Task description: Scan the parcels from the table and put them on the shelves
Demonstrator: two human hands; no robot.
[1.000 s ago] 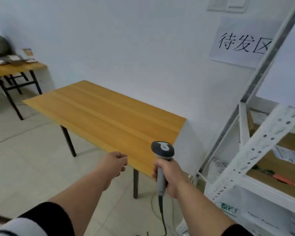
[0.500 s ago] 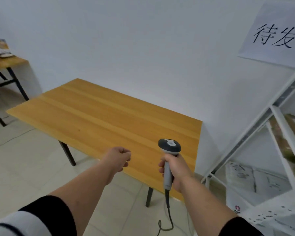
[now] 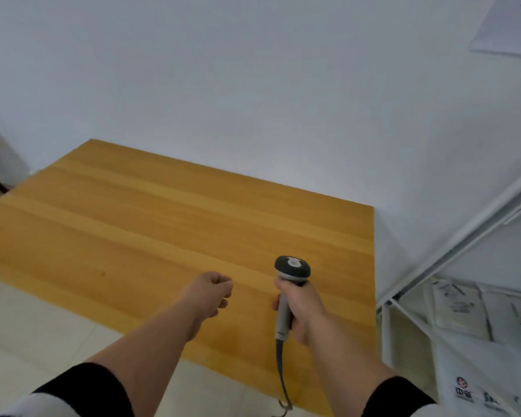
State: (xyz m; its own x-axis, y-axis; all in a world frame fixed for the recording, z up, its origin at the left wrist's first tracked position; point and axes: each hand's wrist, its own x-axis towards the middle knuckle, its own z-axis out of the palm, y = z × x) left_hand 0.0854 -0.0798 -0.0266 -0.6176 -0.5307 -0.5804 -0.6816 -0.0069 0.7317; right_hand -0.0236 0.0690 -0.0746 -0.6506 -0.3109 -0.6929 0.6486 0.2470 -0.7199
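Right hand [image 3: 303, 308] wrapped around the grip of a handheld scanner [image 3: 291, 270], head up and aimed toward 12 o'clock over the desk [image 3: 151, 224], cable [image 3: 283, 383] trailing down toward 6 o'clock. Left hand [image 3: 212, 291] curled into a loose fist with nothing in it, hovering over the near edge of the desk, just beside the scanner at its 9 o'clock. No parcel to be seen anywhere on the wooden top. White parcels [image 3: 463, 314] stacked low inside the shelves [image 3: 451, 257] at 3 to 4 o'clock, printed labels showing, contents unreadable. Judging from the bare top and the filled lower shelf: scanning and shelving apparently finished, or nearly so. Probably left: setting the scanner down, or fetching more parcels from somewhere out of view. Impossible to tell whether further parcels wait beyond the frame, or whether every shelved one was scanned.
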